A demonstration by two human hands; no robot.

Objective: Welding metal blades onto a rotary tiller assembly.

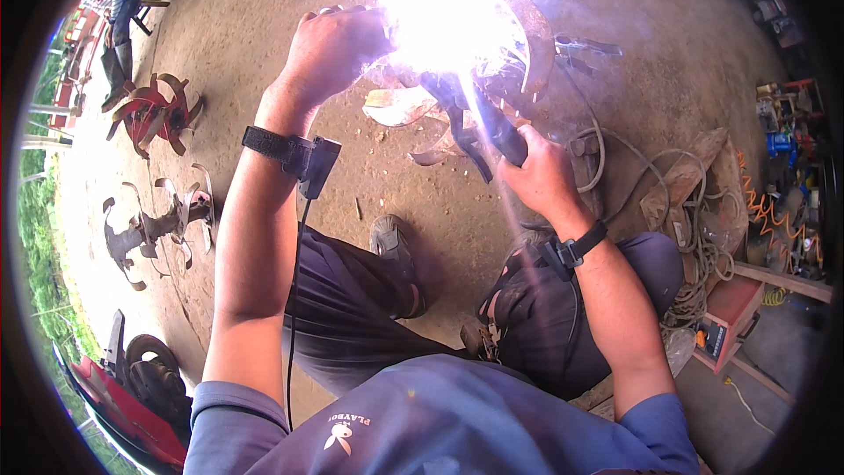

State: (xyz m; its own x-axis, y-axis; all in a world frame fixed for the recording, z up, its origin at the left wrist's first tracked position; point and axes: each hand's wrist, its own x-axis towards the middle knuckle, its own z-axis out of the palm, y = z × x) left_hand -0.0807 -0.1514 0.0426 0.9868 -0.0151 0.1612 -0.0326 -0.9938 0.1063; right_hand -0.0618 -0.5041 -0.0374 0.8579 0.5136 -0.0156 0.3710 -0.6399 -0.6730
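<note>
A glaring white-blue welding arc [448, 18] hides the middle of a rusty metal part with curved blades [536, 44], which lies in front of me on the floor. My right hand [536, 167] is closed round the dark handle of a welding electrode holder [497, 123], angled up toward the glare. My left hand [325, 53] is closed at the left edge of the arc; what it grips is lost in the light. More curved blades [396, 105] show below the glare. Both wrists wear black straps with small devices.
Red tiller blades [154, 113] and a dark bladed shaft [163, 224] lie left. A person [119, 9] is at top left. Looped cables [694, 211] cross planks on my right, beside a red metal box [732, 317]. Tools and orange hoses crowd the right rim. My feet stand on concrete [343, 193].
</note>
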